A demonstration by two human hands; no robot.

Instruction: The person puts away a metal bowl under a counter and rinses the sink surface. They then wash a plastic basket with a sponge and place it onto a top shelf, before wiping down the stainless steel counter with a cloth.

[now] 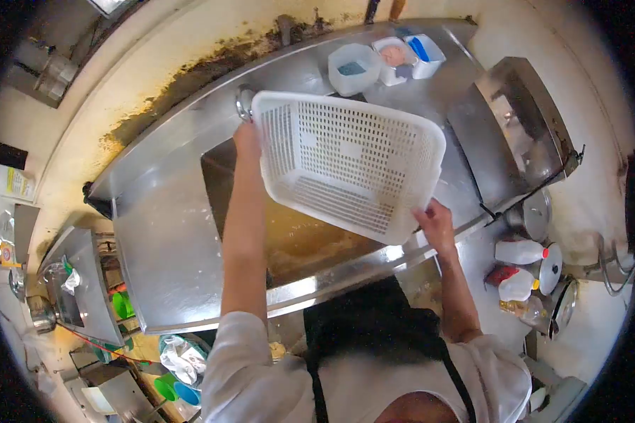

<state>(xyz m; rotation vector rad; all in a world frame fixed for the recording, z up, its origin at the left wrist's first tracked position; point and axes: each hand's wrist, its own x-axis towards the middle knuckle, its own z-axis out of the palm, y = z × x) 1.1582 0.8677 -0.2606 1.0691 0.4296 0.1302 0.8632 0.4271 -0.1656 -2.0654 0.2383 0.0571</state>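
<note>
Two hands are holding a white basket (349, 163) tilted over the sink (289, 233) in the steel surface (166, 233) (murky water below). Left hand (247, 137) is gripping one rim, right hand (436, 224) the opposite; keeping both grips even seems best.

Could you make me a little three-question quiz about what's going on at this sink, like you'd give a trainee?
1. True or false: both hands grip the basket.
2. What is the basket held over? A) a stove B) the sink C) the floor
3. Fill in: the basket's colour is ____.

Key:
1. True: the left hand holds one edge, the right hand the opposite corner.
2. B
3. white
</note>
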